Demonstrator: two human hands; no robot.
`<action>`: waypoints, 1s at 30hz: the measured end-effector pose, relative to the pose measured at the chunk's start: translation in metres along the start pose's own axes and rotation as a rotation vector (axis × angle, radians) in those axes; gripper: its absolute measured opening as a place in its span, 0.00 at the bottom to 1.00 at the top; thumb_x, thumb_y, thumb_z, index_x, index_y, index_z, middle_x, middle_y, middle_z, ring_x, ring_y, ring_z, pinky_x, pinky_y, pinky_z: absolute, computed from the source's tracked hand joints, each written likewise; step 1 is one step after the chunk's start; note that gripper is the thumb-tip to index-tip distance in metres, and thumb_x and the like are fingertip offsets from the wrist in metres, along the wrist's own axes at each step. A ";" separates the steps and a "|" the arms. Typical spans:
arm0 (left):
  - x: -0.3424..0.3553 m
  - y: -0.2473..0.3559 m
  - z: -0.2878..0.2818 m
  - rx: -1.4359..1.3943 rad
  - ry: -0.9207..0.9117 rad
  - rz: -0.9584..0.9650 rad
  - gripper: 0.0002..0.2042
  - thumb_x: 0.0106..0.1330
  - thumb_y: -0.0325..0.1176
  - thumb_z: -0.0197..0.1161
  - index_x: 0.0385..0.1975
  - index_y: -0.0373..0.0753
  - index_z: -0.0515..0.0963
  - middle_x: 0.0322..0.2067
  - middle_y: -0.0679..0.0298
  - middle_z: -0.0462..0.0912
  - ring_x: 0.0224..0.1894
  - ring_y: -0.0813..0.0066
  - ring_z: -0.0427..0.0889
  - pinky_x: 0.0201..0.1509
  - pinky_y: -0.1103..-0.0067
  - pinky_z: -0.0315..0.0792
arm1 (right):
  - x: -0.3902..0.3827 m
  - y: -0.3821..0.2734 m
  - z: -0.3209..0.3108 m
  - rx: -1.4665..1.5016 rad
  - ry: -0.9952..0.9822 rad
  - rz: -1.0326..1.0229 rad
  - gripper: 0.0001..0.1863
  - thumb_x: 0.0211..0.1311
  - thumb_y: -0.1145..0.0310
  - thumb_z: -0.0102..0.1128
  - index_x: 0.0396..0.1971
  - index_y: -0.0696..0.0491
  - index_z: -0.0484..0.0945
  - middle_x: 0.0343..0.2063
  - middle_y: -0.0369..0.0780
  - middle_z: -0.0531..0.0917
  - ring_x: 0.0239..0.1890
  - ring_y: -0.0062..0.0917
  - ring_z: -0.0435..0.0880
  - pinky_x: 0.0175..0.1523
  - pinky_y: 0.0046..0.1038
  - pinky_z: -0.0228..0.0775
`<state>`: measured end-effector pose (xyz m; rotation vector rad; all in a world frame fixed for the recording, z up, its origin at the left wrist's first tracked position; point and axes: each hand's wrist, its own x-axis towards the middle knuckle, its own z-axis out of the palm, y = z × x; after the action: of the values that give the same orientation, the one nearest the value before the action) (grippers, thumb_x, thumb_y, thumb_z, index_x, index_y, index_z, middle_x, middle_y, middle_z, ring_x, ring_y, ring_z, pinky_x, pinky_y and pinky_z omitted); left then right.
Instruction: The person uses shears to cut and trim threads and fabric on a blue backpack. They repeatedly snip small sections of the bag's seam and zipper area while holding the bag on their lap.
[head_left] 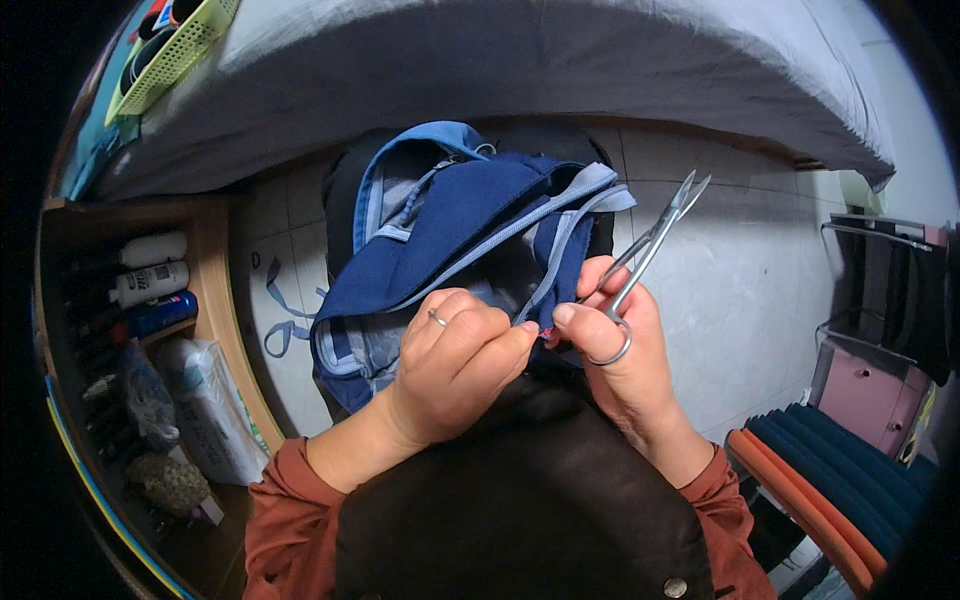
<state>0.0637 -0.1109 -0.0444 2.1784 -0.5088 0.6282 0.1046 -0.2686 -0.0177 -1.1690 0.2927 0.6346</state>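
Observation:
A navy backpack (455, 225) with pale blue zip edging lies over my lap, its zip opening gaping. My left hand (455, 350), a ring on one finger, is closed and pinches the bag's near edge. Close beside it, my right hand (630, 345) holds a pair of metal scissors (650, 245), whose slightly parted blades point up and away to the right, off the fabric. The right thumb and a finger are also at the bag's edge, by a small pinkish-red bit (545, 333). What lies between the fingertips is mostly hidden.
A bed with a grey cover (560, 65) spans the far side. At left stands a wooden shelf (215, 290) with bottles and packets. A yellow-green basket (175, 60) sits at the far left. To the right are a pink drawer unit (865, 390) and folded dark green and orange cloth (820, 490).

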 end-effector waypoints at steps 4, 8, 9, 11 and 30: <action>-0.003 -0.002 -0.003 0.002 -0.005 0.024 0.10 0.43 0.24 0.64 0.27 0.38 0.75 0.24 0.67 0.69 0.23 0.73 0.70 0.29 0.78 0.64 | -0.002 0.010 0.003 0.334 0.008 0.054 0.12 0.48 0.77 0.58 0.30 0.53 0.64 0.20 0.33 0.72 0.23 0.19 0.74 0.32 0.20 0.69; 0.000 0.002 -0.006 -0.008 -0.007 0.032 0.10 0.43 0.25 0.65 0.27 0.40 0.75 0.24 0.68 0.68 0.23 0.74 0.69 0.29 0.79 0.62 | 0.002 0.021 -0.006 0.469 -0.075 0.123 0.14 0.48 0.76 0.58 0.32 0.50 0.63 0.21 0.31 0.71 0.27 0.20 0.75 0.37 0.25 0.69; 0.000 0.003 -0.007 -0.008 -0.005 0.024 0.10 0.43 0.25 0.65 0.27 0.40 0.75 0.24 0.68 0.68 0.23 0.74 0.69 0.29 0.80 0.62 | 0.002 0.020 -0.006 0.476 -0.093 0.142 0.15 0.48 0.75 0.59 0.32 0.49 0.62 0.22 0.31 0.71 0.28 0.20 0.74 0.39 0.26 0.68; 0.001 0.004 -0.007 -0.034 0.008 0.005 0.10 0.43 0.26 0.66 0.27 0.40 0.75 0.24 0.68 0.68 0.23 0.74 0.69 0.29 0.79 0.61 | 0.002 0.020 -0.004 0.490 -0.093 0.133 0.15 0.48 0.75 0.59 0.32 0.49 0.62 0.22 0.31 0.71 0.28 0.20 0.74 0.38 0.25 0.68; 0.013 0.012 -0.009 0.098 -0.118 -0.285 0.13 0.41 0.27 0.67 0.29 0.38 0.74 0.27 0.65 0.71 0.30 0.70 0.73 0.36 0.76 0.63 | 0.003 0.024 -0.006 0.478 -0.063 0.078 0.15 0.48 0.75 0.59 0.32 0.51 0.63 0.24 0.34 0.72 0.27 0.22 0.76 0.36 0.25 0.69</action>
<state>0.0650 -0.1134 -0.0246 2.3344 -0.2241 0.3778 0.0930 -0.2676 -0.0393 -0.6807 0.4124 0.6249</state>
